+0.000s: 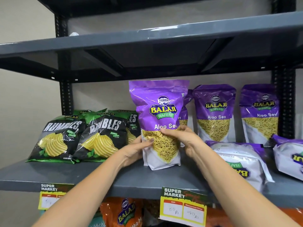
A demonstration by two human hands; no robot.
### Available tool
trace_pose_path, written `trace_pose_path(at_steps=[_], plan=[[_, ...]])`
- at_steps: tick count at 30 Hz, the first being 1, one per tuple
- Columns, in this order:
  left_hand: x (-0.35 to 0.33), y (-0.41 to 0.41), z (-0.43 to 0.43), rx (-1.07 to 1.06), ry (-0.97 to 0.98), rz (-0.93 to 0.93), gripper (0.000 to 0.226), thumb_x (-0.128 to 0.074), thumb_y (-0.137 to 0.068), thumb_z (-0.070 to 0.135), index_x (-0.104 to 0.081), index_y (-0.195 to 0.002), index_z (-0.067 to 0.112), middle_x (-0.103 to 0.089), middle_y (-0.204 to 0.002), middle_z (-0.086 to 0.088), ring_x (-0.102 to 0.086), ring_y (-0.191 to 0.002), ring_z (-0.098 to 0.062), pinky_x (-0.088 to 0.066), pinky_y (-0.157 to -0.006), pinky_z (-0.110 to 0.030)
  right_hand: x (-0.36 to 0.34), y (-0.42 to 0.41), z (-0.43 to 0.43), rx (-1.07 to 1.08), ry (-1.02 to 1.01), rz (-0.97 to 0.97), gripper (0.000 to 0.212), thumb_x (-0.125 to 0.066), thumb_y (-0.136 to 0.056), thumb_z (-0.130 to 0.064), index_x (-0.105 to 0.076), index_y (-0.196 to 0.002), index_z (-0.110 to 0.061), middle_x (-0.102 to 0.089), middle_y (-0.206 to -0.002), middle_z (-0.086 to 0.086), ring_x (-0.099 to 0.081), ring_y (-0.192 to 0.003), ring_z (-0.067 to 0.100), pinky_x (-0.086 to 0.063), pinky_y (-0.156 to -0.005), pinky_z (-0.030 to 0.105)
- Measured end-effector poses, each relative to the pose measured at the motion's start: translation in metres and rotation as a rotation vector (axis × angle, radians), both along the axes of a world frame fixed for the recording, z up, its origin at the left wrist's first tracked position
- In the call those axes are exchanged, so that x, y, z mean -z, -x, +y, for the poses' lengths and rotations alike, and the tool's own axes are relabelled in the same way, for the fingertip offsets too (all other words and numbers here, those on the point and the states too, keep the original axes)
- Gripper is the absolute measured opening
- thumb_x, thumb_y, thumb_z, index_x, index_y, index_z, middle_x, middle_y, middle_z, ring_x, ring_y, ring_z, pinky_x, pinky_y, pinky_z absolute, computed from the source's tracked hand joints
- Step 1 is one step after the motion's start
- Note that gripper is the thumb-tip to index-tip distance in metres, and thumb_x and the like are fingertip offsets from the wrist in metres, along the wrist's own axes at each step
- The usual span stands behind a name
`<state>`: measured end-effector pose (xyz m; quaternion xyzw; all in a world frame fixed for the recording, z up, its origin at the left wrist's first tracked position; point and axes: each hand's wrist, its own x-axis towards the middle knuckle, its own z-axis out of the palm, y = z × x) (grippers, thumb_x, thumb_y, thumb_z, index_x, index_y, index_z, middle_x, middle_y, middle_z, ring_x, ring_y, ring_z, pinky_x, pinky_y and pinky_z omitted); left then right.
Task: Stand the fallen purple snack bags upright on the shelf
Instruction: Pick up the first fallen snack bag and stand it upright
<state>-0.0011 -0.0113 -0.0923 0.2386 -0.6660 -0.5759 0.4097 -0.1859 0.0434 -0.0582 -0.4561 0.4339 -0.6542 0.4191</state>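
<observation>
A purple Aloo Sev bag [159, 112] stands upright on the grey shelf [98, 177] at the middle. My left hand [137, 148] grips its lower left side and my right hand [182, 136] grips its lower right side. Behind it, partly hidden, stands another purple bag [185, 115]. Two more purple bags [214, 112] [260, 112] stand upright at the back right. A fallen purple bag [237, 161] lies flat on the shelf right of my right arm. Another fallen purple bag [290, 156] lies at the right edge, cut off by the frame.
Black and green Rumbles chip bags [57, 138] lean at the left of the shelf. Price tags [183, 207] hang from the shelf's front edge. An upper shelf [147, 40] sits overhead. Orange snack bags [121, 212] fill the level below.
</observation>
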Motion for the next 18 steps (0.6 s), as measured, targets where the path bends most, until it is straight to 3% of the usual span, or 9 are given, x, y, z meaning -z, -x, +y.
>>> trace_pose_path(at_steps=[2, 4, 6, 8, 10, 14, 18], plan=[[0.005, 0.009, 0.001, -0.028, 0.081, 0.003, 0.061, -0.078, -0.069, 0.012, -0.053, -0.124, 0.018, -0.075, -0.112, 0.003, -0.07, -0.103, -0.012, -0.055, -0.082, -0.021, 0.002, -0.002, 0.0, -0.016, 0.015, -0.018, 0.047, -0.086, -0.062, -0.005, -0.056, -0.097, -0.016, -0.072, -0.088, 0.005, -0.065, -0.062, 0.006, -0.047, -0.043, 0.011], [0.007, 0.012, 0.003, -0.081, 0.126, -0.025, 0.065, -0.076, -0.07, 0.003, -0.051, -0.129, 0.013, -0.074, -0.117, -0.004, -0.069, -0.107, -0.015, -0.055, -0.085, -0.021, 0.004, -0.004, 0.0, -0.03, 0.023, -0.005, 0.071, -0.089, -0.058, -0.01, -0.057, -0.122, -0.006, -0.074, -0.107, 0.015, -0.072, -0.079, 0.018, -0.057, -0.06, 0.022], [0.006, 0.01, 0.006, -0.075, 0.155, -0.052, 0.063, -0.079, -0.069, 0.003, -0.055, -0.127, 0.015, -0.073, -0.117, -0.005, -0.069, -0.109, -0.016, -0.055, -0.086, -0.021, 0.007, -0.006, 0.0, -0.024, 0.031, 0.001, 0.087, -0.092, -0.053, -0.015, -0.052, -0.13, -0.003, -0.073, -0.111, 0.017, -0.073, -0.094, 0.026, -0.059, -0.079, 0.035], [0.004, 0.007, 0.008, -0.062, 0.162, -0.075, 0.055, -0.079, -0.07, 0.005, -0.061, -0.119, 0.024, -0.074, -0.115, 0.0, -0.07, -0.107, -0.012, -0.054, -0.083, -0.018, 0.01, -0.009, 0.002, -0.015, 0.053, -0.003, 0.087, -0.093, -0.05, -0.018, -0.05, -0.125, -0.008, -0.072, -0.11, 0.015, -0.072, -0.098, 0.028, -0.058, -0.087, 0.043], [0.004, 0.002, 0.012, -0.057, 0.169, -0.089, 0.047, -0.079, -0.071, 0.007, -0.066, -0.111, 0.03, -0.075, -0.113, 0.003, -0.07, -0.106, -0.011, -0.054, -0.082, -0.016, 0.013, -0.012, 0.004, 0.019, 0.074, 0.007, 0.077, -0.094, -0.048, -0.021, -0.045, -0.107, -0.02, -0.071, -0.11, 0.012, -0.072, -0.097, 0.027, -0.057, -0.089, 0.045], [0.008, -0.011, 0.018, -0.069, 0.15, -0.078, 0.053, -0.083, -0.067, 0.01, -0.063, -0.114, 0.025, -0.075, -0.113, 0.001, -0.07, -0.105, -0.011, -0.055, -0.089, -0.021, 0.021, -0.023, 0.015, 0.05, 0.111, 0.087, 0.078, -0.093, -0.043, -0.04, -0.04, -0.099, -0.028, -0.071, -0.102, -0.001, -0.071, -0.085, 0.01, -0.055, -0.071, 0.024], [0.009, -0.026, 0.038, -0.074, 0.162, -0.079, 0.057, -0.091, -0.057, 0.023, -0.066, -0.108, 0.028, -0.076, -0.109, 0.004, -0.071, -0.102, -0.008, -0.054, -0.081, -0.015, 0.027, -0.035, 0.031, 0.12, 0.122, 0.229, 0.087, -0.084, -0.034, -0.065, -0.04, -0.102, -0.034, -0.068, -0.106, -0.008, -0.068, -0.095, 0.01, -0.054, -0.087, 0.032]])
